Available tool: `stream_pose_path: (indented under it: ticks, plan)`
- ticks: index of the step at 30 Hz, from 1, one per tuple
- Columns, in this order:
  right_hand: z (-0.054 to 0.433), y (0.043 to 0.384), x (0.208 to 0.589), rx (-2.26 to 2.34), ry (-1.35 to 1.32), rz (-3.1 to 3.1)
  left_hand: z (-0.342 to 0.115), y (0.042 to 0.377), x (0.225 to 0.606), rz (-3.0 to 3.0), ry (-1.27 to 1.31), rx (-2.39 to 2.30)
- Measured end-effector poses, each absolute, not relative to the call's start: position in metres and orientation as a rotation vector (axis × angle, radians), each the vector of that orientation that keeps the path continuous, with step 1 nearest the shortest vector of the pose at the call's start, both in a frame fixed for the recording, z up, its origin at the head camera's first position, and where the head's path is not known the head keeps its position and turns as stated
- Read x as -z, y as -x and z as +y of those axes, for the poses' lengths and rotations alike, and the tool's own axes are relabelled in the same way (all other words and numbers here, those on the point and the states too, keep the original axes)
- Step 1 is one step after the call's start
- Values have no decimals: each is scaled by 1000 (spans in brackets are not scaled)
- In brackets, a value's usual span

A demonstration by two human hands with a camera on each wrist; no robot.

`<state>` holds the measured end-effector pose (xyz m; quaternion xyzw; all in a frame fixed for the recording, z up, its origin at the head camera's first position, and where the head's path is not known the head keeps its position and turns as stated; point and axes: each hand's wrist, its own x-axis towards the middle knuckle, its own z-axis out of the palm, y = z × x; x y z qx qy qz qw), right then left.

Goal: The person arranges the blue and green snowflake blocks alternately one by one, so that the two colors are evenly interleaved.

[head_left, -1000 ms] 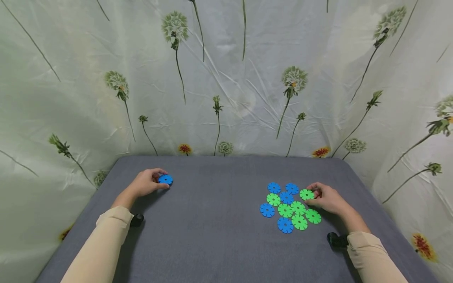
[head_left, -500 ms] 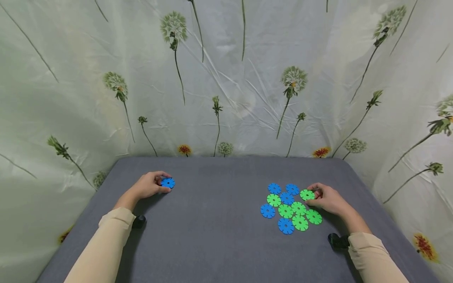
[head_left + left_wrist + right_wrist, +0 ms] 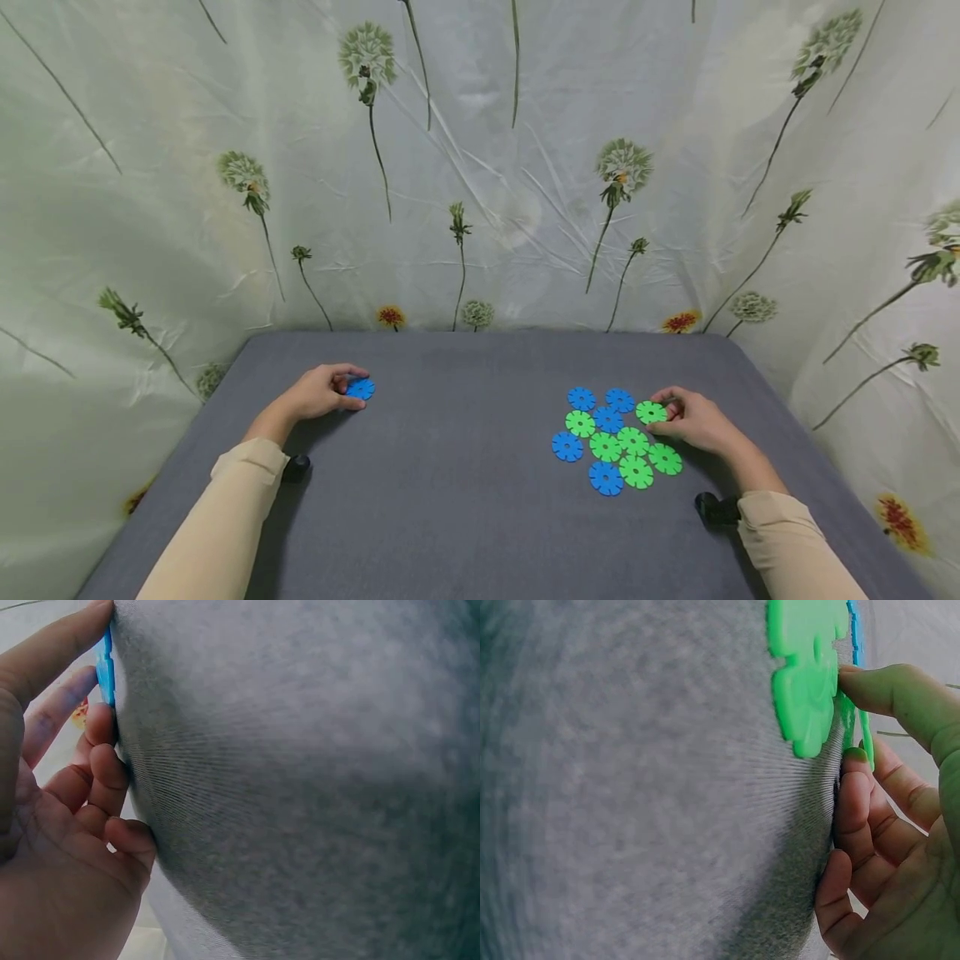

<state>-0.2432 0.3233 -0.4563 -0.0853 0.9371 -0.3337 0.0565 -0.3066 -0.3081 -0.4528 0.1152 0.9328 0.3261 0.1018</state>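
Note:
At the left of the table, my left hand holds a blue notched plastic disc by its rim, between thumb and fingers. In the left wrist view that blue disc shows nearly edge-on, close to the cloth. My right hand pinches a green notched disc at the upper right of a cluster of similar discs. From the right wrist, the held green disc is seen edge-on between thumb and fingers, beside another green disc lying on the cloth.
The cluster mixes blue discs and green discs, lying flat, some touching or overlapping. A grey cloth covers the table. Behind it hangs a curtain with a dandelion print.
My left hand has moved a little to the right and toward me with the blue disc, which now looks flatter. The right hand and its green disc have stayed in place.

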Motion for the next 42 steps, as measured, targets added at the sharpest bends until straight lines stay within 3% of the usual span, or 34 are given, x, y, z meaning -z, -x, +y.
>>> stream_pose_path:
  ticks: [21,42]
  plan:
    - [311,256,447,986,237,2910,-307,303,458,2807,-292,-990]
    - [220,287,417,1115,339,2882,-306,302,459,2817,-299,-993]
